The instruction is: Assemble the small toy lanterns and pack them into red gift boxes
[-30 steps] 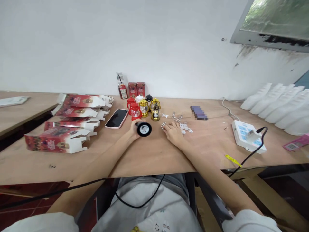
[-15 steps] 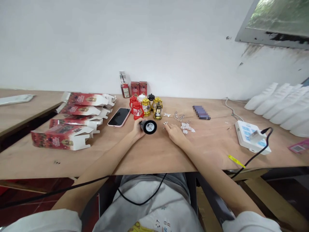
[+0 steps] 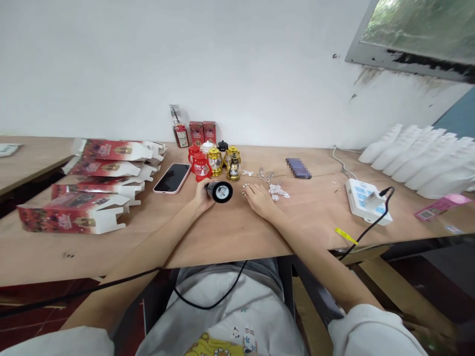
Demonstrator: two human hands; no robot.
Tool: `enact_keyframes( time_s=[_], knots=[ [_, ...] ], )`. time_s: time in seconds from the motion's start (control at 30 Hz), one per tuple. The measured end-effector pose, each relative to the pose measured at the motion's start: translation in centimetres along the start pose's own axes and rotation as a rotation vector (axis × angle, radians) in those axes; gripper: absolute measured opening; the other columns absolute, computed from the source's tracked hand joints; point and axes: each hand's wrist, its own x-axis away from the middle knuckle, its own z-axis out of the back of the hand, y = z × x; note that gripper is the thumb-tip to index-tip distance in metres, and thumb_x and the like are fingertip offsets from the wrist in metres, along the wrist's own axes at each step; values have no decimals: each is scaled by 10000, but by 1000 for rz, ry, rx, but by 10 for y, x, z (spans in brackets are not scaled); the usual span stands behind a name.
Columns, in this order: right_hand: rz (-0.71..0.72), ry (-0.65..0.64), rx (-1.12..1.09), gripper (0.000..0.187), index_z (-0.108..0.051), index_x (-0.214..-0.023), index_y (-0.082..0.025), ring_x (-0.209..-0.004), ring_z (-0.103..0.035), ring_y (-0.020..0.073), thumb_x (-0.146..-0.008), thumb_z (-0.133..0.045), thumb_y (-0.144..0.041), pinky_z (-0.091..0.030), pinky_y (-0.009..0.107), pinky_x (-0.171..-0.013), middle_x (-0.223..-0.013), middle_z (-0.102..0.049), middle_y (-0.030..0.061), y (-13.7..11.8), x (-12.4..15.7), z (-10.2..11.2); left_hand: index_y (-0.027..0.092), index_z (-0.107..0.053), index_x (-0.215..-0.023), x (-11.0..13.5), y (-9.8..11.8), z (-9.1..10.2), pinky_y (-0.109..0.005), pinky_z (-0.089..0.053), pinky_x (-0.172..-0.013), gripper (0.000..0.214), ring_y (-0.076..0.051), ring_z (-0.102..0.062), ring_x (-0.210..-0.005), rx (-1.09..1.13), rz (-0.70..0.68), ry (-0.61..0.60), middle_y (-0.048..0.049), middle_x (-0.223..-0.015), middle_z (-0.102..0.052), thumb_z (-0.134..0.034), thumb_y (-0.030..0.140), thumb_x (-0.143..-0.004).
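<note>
My left hand [image 3: 203, 197] is closed around a black lantern [image 3: 222, 192]. The lantern is tipped so that its round base faces me, showing something white inside the black rim. My right hand [image 3: 259, 200] rests low on the table with its fingers apart. Its fingertips are beside a few small pale discs [image 3: 245, 185]; whether they touch one is too small to tell. Just beyond both hands stand several small lanterns, among them a red lantern [image 3: 201, 167], a gold lantern [image 3: 214, 162] and a black-and-gold lantern [image 3: 233, 167]. White flat pieces [image 3: 278, 191] lie right of my right hand.
Left are red printed cartons [image 3: 70, 212] and a pink-edged phone [image 3: 172, 178]. Metal clip-like bits [image 3: 265, 174] and a blurred-out phone-shaped thing [image 3: 299, 168] lie farther back. Right are a power strip [image 3: 361, 198] with a black cord, a yellow tag [image 3: 345, 235] and white moulded pieces [image 3: 408, 158].
The view has swung slightly right, so everything sits farther left in the picture. My left hand keeps hold of the black lantern; my right hand stays by the small discs, its fingers slightly shifted.
</note>
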Motion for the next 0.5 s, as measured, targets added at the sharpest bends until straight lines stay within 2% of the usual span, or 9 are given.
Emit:
enact_keyframes(
  time_s=[0.13,0.2,0.33,0.5],
  knots=[
    [-9,468,-222,130,-566,-917,-185,-840,-594,180,-914,-436,-192,-417,331,-773,-879,-675,63,-11,4,4,170,-429,-524,-2,-3,2,-193,-451,-491,108,-90,-512,-460,6,-35,-11,22,-488,-510,-482,107,-592],
    [-27,647,-320,55,-543,-871,-205,-805,-617,171,-890,-491,-205,-440,341,-763,-839,-686,45,-18,6,5,162,-461,-538,-4,-7,2,-202,-455,-502,82,-98,-527,-473,-8,-41,-16,19,-497,-525,-490,118,-600],
    [25,760,-428,67,-510,-831,-242,-704,-635,161,-844,-566,-207,-473,348,-697,-774,-699,16,-29,8,8,153,-488,-548,-3,-16,0,-203,-446,-504,67,-97,-524,-476,-21,-71,-20,24,-493,-533,-490,130,-612],
    [36,745,-487,90,-518,-860,-237,-701,-623,163,-829,-602,-227,-487,340,-680,-755,-696,15,-36,6,16,151,-499,-553,0,-20,-3,-196,-424,-490,68,-96,-524,-471,-34,-92,-14,25,-487,-540,-480,137,-617]
  ],
)
